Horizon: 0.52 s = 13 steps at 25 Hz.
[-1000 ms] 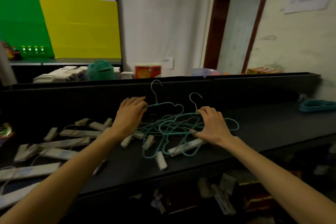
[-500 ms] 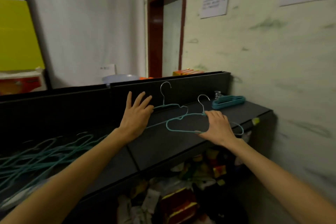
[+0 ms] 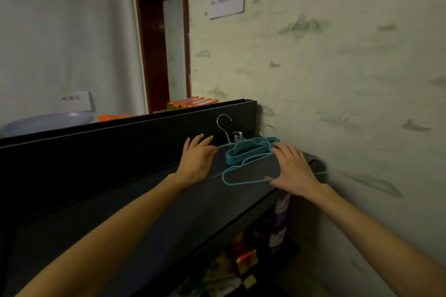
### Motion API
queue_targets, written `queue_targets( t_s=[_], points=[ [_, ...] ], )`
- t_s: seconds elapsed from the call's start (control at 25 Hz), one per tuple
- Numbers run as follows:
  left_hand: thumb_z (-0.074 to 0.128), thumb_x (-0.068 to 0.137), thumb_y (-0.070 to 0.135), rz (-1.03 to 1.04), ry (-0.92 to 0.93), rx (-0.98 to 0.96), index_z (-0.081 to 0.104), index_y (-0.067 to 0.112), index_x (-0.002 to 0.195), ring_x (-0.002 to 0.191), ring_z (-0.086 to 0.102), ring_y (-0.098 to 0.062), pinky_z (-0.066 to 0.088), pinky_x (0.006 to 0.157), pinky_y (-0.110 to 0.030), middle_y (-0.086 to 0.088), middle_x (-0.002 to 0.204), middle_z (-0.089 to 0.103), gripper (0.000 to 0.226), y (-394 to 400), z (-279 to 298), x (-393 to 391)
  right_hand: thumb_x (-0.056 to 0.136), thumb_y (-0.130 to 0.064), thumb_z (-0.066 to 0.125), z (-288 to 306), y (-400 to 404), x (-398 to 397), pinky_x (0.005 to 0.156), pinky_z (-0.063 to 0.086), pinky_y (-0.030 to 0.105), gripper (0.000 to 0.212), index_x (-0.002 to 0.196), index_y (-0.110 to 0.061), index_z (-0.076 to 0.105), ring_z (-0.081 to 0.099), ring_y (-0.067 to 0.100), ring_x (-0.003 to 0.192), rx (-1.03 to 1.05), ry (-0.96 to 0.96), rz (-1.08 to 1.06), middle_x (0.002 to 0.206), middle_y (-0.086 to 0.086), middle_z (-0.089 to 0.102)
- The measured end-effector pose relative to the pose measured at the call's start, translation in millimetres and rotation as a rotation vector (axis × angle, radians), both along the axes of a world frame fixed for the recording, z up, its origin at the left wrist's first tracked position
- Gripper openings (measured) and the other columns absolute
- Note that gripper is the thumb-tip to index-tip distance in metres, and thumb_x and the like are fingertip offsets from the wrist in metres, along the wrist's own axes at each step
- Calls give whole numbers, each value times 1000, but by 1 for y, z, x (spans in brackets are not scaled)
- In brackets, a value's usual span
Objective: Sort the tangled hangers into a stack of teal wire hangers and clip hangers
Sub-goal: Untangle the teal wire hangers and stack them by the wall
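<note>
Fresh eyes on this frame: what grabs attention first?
Two bare arms reach to the shelf's far right end, where the left hand and right hand carry a teal wire hanger. Just behind it sits the stack of teal hangers, against the pale green wall.

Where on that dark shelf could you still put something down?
The shelf is bare between the back panel and its front edge, left of the left hand. The right end by the wall is crowded: the hanger stack, a loose hanger and the right hand.
</note>
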<state>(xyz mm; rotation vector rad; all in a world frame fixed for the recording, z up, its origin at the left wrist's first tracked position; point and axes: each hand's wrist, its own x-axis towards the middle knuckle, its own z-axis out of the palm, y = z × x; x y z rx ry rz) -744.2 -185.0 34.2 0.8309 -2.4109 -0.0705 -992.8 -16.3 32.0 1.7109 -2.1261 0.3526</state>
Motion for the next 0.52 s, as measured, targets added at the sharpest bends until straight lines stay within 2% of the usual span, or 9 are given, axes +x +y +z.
queue_targets(
  t_s=[0.16,0.24,0.28,0.32,0.36,0.4,0.44,0.52],
  points=[
    [38,107,31,-42,-42,194,69,21,124,152,18,-27,10,121,-59,1,158,40,36,-66,1,-102,76,-62,71,21,-67,-88,118,23,42,98,154,-18,32,21,24,148,163,28,13,163,0,26],
    [40,107,31,-56,3,311,71,14,119,146,32,-28,27,117,-55,-4,149,51,37,-94,-6,-134,74,-60,72,27,-97,-120,117,25,42,97,153,-19,33,23,23,146,203,28,41,161,-1,30],
    [42,107,30,-64,33,364,72,9,114,135,45,-26,37,110,-48,-7,139,59,37,-106,-10,-146,74,-60,72,27,-109,-134,116,27,42,96,152,-19,35,25,22,144,211,17,60,159,0,34],
    [43,107,29,-71,40,417,72,6,110,114,58,-18,45,98,-42,-8,124,63,37,-116,-13,-156,74,-61,72,27,-120,-143,115,29,42,94,150,-19,37,28,22,143,221,0,87,157,0,37],
    [44,107,28,-76,30,466,71,3,106,88,60,-10,48,84,-39,-5,108,62,37,-124,-16,-164,74,-63,71,26,-132,-151,115,29,42,94,150,-19,38,29,22,142,230,-1,114,156,1,38],
    [45,107,28,-74,21,512,71,2,103,68,54,-6,47,72,-38,-2,96,58,37,-131,-15,-172,74,-65,70,25,-143,-159,115,29,42,95,150,-19,38,29,23,143,235,1,138,156,1,38],
    [45,106,28,-68,18,549,71,0,100,57,48,-7,45,64,-37,-1,85,56,38,-137,-15,-178,74,-66,70,23,-155,-167,116,28,42,96,151,-19,37,28,22,144,240,-1,164,157,1,37],
    [46,106,28,-53,-8,585,68,-4,91,53,43,-10,39,59,-35,-4,68,53,42,-147,-20,-191,73,-69,69,20,-178,-182,117,28,43,96,151,-20,38,27,21,145,243,-8,231,158,0,36]
  ],
)
